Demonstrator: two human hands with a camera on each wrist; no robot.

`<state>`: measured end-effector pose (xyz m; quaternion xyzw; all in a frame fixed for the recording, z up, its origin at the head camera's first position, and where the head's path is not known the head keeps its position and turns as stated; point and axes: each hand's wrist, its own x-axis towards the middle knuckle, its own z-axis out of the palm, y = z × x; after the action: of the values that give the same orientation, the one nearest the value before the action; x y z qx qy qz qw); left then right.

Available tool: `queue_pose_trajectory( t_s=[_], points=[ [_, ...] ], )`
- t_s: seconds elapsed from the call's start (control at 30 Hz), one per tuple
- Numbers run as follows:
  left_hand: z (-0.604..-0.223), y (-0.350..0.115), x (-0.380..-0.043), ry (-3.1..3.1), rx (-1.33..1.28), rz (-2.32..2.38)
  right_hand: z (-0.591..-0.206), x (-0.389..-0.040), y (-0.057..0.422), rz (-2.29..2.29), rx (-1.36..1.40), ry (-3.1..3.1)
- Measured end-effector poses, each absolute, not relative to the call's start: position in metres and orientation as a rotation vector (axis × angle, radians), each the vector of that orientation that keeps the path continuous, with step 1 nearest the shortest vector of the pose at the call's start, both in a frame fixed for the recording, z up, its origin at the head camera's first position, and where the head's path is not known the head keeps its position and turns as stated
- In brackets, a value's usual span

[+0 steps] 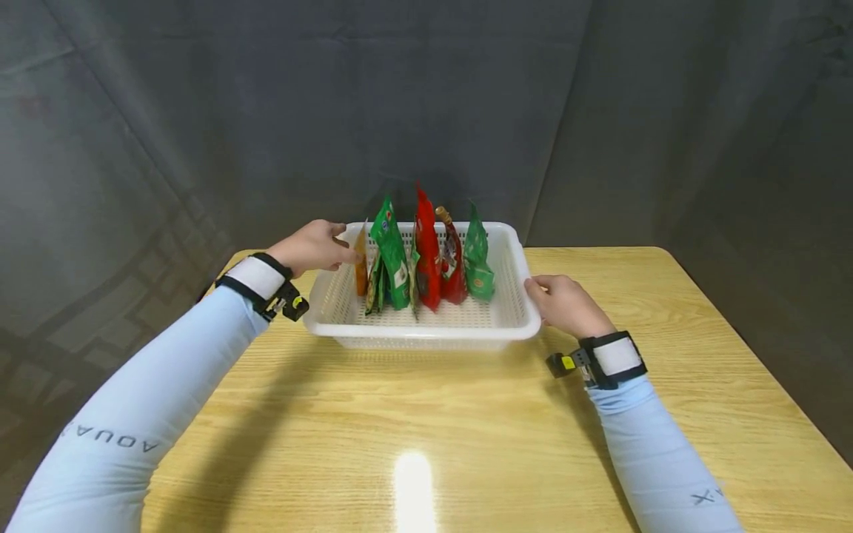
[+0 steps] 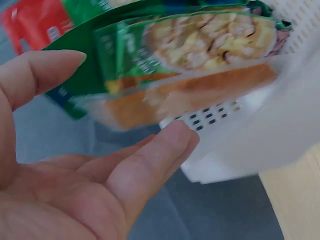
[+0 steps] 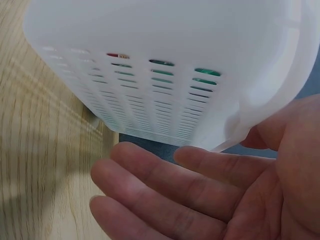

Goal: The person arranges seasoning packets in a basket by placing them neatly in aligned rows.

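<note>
A white perforated plastic basket point(image 1: 426, 332) holds several upright packets. Over its left rim reaches my left hand point(image 1: 315, 246), thumb and fingers spread apart, fingertips right at a thin orange packet point(image 1: 360, 280). In the left wrist view, a green packet with a food picture point(image 2: 210, 40) stands beside that orange one, and nothing sits between thumb and fingers. My right hand point(image 1: 566, 303) holds the basket's right rim, its thumb partly hidden behind the rim and its index finger against the outside. The other right fingers point(image 3: 165, 200) extend below the rim beside the slotted wall.
Further right in the basket stand a tall green bag point(image 1: 392, 255), a red bag point(image 1: 427, 255), a dark red pouch point(image 1: 455, 274) and another green bag point(image 1: 479, 259). The basket is at the far side of a wooden table point(image 1: 493, 422), before a grey curtain point(image 1: 413, 96).
</note>
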<state>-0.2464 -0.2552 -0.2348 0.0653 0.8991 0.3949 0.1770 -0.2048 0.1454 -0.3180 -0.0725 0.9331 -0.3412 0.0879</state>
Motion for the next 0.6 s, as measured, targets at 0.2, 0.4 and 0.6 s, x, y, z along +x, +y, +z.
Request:
queue_pose_trajectory(
  t_s=[0.2, 0.4, 0.6],
  points=[
    [-0.222, -0.272, -0.238, 2.525, 0.204, 1.233, -0.318, -0.204, 0.149, -1.008, -0.214, 2.782],
    [-0.231, -0.298, -0.226, 2.76, 0.217, 1.164, -0.318, -0.204, 0.151, -1.008, -0.221, 2.778],
    [-0.262, -0.327, -0.213, 2.896, 0.183, 1.246, -0.313, -0.201, 0.158, -0.997, -0.267, 2.78]
  ],
)
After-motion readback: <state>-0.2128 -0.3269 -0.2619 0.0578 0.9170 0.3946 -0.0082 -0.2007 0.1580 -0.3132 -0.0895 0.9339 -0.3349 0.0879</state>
